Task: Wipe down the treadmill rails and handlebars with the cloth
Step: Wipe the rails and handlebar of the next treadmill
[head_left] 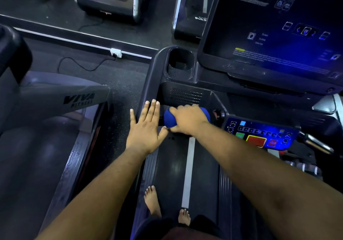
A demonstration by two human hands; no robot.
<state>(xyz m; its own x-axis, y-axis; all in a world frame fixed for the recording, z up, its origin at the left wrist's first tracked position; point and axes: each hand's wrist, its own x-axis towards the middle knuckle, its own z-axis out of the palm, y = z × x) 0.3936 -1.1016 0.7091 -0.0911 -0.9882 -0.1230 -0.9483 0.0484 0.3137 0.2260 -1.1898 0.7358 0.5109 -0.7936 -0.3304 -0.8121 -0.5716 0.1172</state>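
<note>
Neighbour treadmill arm [74,98]: reads "VIVA" in big dark letters, with a smaller word under it, likely "FITNESS".
Big screen [274,35], right of that arm: small words too blurry to read.
Button panel [259,134], below the big screen: arrows and small marks, too tiny to read.

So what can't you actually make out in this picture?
- Bar under the cloth, head view: hidden by the right hand gripping the cloth.
- Rail under the left hand: covered by the flat palm.
- Console text: too small and blurred to read.
- Right handlebar: dim, runs towards the picture's right edge.
- Keypad labels: too small.
</note>
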